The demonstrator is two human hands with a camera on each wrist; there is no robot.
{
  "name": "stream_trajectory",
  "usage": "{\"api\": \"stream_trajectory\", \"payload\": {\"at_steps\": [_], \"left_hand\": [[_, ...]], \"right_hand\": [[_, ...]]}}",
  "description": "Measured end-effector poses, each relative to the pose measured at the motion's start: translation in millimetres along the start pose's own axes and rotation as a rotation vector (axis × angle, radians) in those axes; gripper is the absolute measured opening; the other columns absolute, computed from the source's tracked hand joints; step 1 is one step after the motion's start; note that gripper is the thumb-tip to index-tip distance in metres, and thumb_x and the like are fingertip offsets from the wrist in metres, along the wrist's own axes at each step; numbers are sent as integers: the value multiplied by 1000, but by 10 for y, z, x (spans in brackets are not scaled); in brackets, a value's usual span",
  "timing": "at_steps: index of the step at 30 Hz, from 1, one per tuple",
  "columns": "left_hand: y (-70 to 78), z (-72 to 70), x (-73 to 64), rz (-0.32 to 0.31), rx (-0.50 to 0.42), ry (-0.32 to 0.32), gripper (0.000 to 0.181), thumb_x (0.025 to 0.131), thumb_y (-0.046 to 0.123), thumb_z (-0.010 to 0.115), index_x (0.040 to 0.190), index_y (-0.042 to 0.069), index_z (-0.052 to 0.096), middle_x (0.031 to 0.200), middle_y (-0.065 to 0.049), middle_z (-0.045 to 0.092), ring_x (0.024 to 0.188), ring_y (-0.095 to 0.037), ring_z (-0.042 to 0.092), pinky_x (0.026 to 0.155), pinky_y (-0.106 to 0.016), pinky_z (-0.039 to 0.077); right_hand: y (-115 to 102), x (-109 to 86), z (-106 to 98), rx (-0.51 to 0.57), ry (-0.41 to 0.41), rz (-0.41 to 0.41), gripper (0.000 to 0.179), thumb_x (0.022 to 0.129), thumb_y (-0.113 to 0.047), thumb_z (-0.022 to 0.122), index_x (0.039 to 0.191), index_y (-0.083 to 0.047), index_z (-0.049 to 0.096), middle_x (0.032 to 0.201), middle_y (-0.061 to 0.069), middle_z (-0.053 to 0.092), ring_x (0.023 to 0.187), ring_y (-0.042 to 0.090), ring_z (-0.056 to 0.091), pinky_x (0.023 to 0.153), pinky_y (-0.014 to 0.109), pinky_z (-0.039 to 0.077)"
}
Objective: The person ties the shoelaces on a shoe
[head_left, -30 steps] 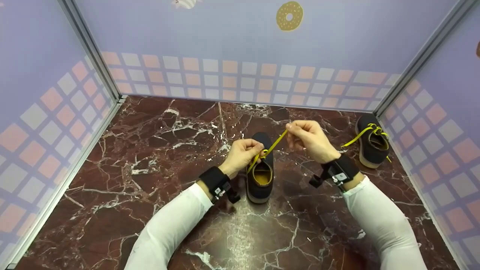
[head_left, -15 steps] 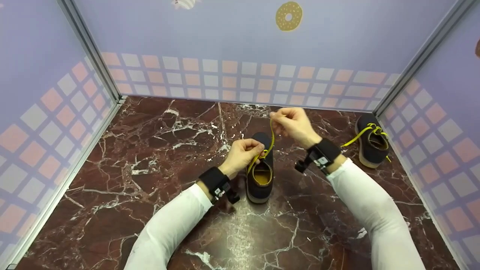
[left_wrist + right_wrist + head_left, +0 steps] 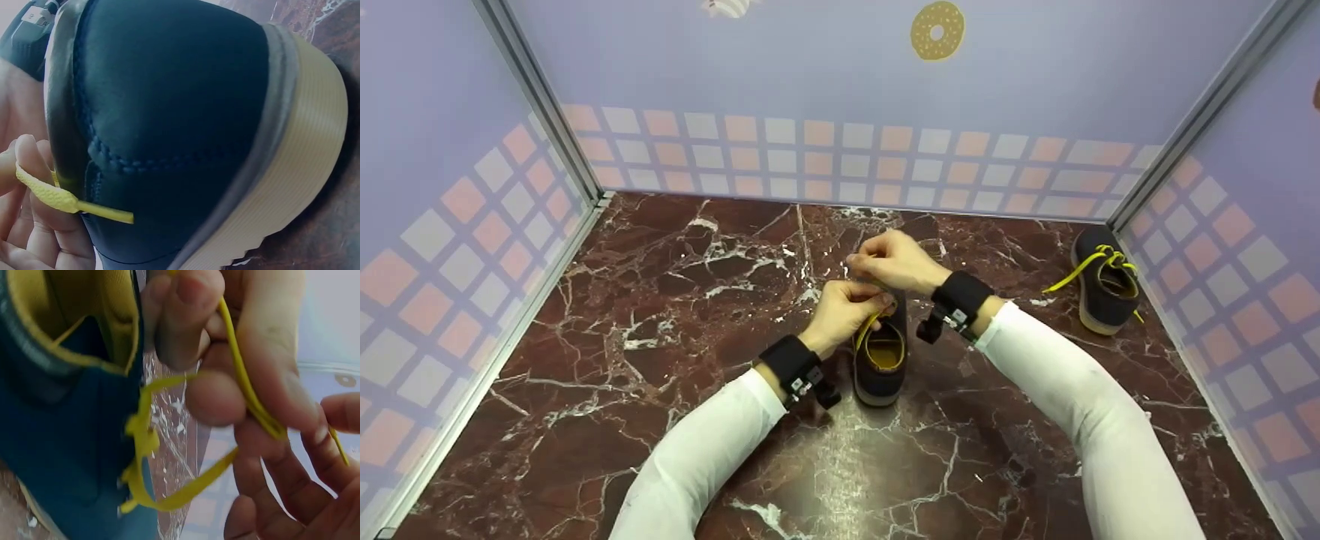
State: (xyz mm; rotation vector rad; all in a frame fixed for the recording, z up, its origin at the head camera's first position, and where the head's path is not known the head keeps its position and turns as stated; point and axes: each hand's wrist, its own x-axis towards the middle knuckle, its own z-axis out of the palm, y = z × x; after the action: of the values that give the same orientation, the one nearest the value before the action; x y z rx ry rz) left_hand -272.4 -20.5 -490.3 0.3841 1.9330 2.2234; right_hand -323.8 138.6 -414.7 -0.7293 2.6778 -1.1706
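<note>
A dark shoe (image 3: 877, 382) with a yellow lining stands on the marbled surface between my arms. My left hand (image 3: 840, 315) pinches its yellow shoelace (image 3: 50, 194) above the laced front, and the lace's tipped end sticks out past the fingers in the left wrist view. Just above and beyond it, my right hand (image 3: 900, 261) has its fingers curled. In the right wrist view this right hand (image 3: 315, 478) pinches a stretch of the lace at the right edge. A folded loop of lace (image 3: 247, 394) is held by the left hand there. The shoe's toe is partly covered by the hands.
Another dark shoe (image 3: 1110, 307) with tied yellow laces stands at the right, close to the side wall. Lilac walls (image 3: 847, 90) with checked bands enclose the back and both sides of the marbled surface (image 3: 697, 442).
My right hand has moved left with the lace end, from right of the shoe to beyond my left hand. The left hand and the shoe have stayed in place.
</note>
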Motion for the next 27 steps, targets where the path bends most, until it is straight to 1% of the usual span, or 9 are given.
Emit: {"api": "stream_trajectory", "payload": {"at_steps": [2,4,7,9,12,15,19,22,27], "left_hand": [[-4,2,-2,10,7,-3,23,102,2,79,115,-16,79,84,-4,86,56,-6,69,58,-21,59],[-8,-1,-7,21,17,-4,22,102,2,78,116,-16,79,86,-5,86,57,-6,68,59,-21,59],[-9,-9,-17,31,36,3,20,103,2,78,113,-15,81,88,-11,86,56,-6,67,59,-21,59],[-6,-15,-23,29,48,10,19,103,4,78,110,-14,81,89,-13,86,56,-7,68,59,-21,59],[-3,-21,-23,26,53,17,20,104,5,77,108,-14,80,87,-11,86,57,-7,69,59,-21,59],[-1,-22,-11,21,32,18,20,105,5,76,110,-15,79,83,-5,84,60,-7,70,61,-21,60],[-5,-22,1,19,-1,15,21,106,2,73,114,-17,77,83,-2,82,64,-8,72,64,-21,62],[-4,-19,3,22,-12,21,17,106,-1,73,113,-16,75,86,-6,84,66,-8,72,65,-20,62],[-15,-18,10,56,-21,38,5,104,-2,74,103,-5,70,84,-7,83,65,-9,72,65,-21,60]], "right_hand": [[-15,-2,34,-3,-39,-9,37,109,-39,66,82,-15,75,68,-10,60,63,9,49,67,28,42],[-25,-12,54,7,-67,-23,38,110,-42,64,85,-16,75,71,-8,62,65,11,51,69,30,43],[-25,-34,53,15,-91,-40,40,114,-44,58,97,-15,81,86,-1,75,77,15,63,78,31,49],[-15,-51,29,24,-94,-53,41,116,-41,55,106,-14,84,102,5,82,92,20,72,89,34,53],[10,-86,-33,22,-79,-71,36,115,-35,57,112,-12,85,116,12,85,107,29,76,98,37,55],[63,-131,-114,0,-39,-77,27,109,-29,66,110,-10,85,112,17,84,98,28,75,90,33,55],[174,-217,-201,5,-16,-39,22,103,-24,74,105,-5,84,97,23,83,75,14,70,69,23,53],[259,-290,-232,54,-46,-6,21,102,-21,76,102,-2,84,90,24,81,66,8,69,60,20,55],[392,-376,-219,100,-116,9,22,104,-21,77,103,-1,86,93,19,85,64,5,70,59,20,59]]}}
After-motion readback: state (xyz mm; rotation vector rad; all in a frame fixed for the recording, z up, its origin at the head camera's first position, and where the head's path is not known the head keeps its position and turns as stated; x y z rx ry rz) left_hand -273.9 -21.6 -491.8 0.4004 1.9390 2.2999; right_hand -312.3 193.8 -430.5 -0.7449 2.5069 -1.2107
